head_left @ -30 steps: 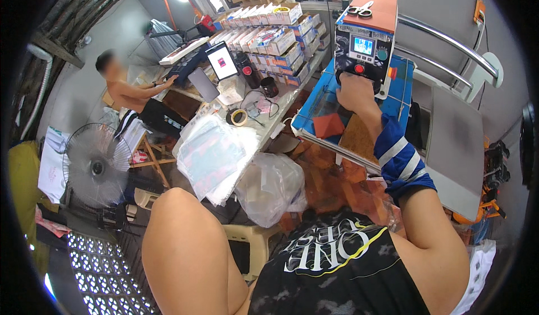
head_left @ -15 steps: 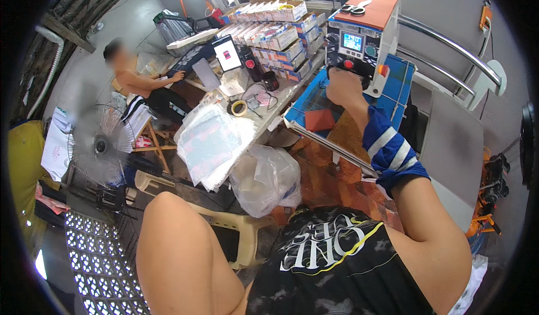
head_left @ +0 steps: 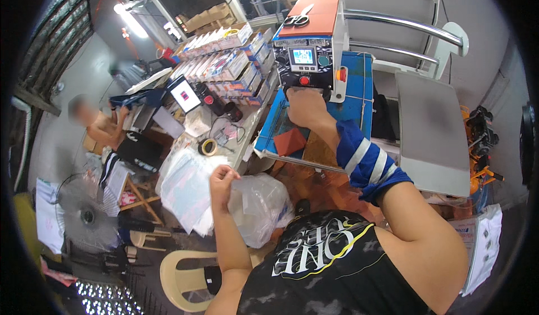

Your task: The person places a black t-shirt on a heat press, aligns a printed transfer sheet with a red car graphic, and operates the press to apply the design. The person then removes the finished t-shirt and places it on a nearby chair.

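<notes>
Our right hand (head_left: 307, 106) is at the near face of the machine (head_left: 313, 39), right under its panel, so the machine lies straight beyond our knuckles, on the far side. The top of the machine runs longest from near to far, leaning a little to the right, and our forearm comes at it from the near right, in a blue sleeve (head_left: 365, 160). The back of the hand is toward us and the fingers go out of sight beneath the panel; we cannot tell whether they are clamped on a handle or only rest there. The red button (head_left: 305, 81) sits just above and beyond the knuckles, with the screen (head_left: 303, 56) above that.

Our left hand (head_left: 223, 183) is well apart from the machine, to its near left, so the right is clearly the nearer one. Its fingers curl loosely in toward the thumb with nothing visible between them; whether the tips meet we cannot tell. It is raised between the sheets (head_left: 185, 188) on its left and the clear bag (head_left: 255, 208) on its right.

Below our right wrist the blue board (head_left: 359, 82) spreads out, with a red square (head_left: 290, 141) near its near left corner. Scissors (head_left: 297, 18) lie on top of the machine.
</notes>
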The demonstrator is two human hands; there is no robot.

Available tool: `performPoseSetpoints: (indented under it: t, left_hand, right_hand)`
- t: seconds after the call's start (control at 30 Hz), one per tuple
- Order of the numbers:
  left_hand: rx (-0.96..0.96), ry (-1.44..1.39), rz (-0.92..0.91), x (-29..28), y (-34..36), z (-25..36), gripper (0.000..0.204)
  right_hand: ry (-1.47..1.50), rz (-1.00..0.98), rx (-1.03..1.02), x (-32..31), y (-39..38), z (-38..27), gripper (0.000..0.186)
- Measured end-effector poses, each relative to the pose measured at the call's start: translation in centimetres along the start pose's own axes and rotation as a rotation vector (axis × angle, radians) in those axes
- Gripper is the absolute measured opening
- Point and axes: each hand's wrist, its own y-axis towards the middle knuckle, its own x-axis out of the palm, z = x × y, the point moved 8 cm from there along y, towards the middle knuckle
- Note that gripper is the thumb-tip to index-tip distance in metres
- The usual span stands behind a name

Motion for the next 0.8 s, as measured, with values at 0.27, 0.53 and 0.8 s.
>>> performPoseSetpoints:
  t: [0.27,0.53,0.8]
  left_hand:
    - [-0.391,0.621,-0.293,3.5,2.5,-26.2,0.009]
    - [-0.457,0.460,0.054,-5.9,14.4,-30.6,0.016]
    - [0.187,0.355,-0.252,12.3,24.8,-14.9,0.014]
  right_hand:
    - [-0.154,0.040,0.046,-1.9,-1.1,0.9,0.038]
    - [-0.306,0.222,0.157,-5.9,-4.3,2.8,0.032]
    - [-0.314,0.227,0.354,-10.2,-9.2,8.7,0.041]
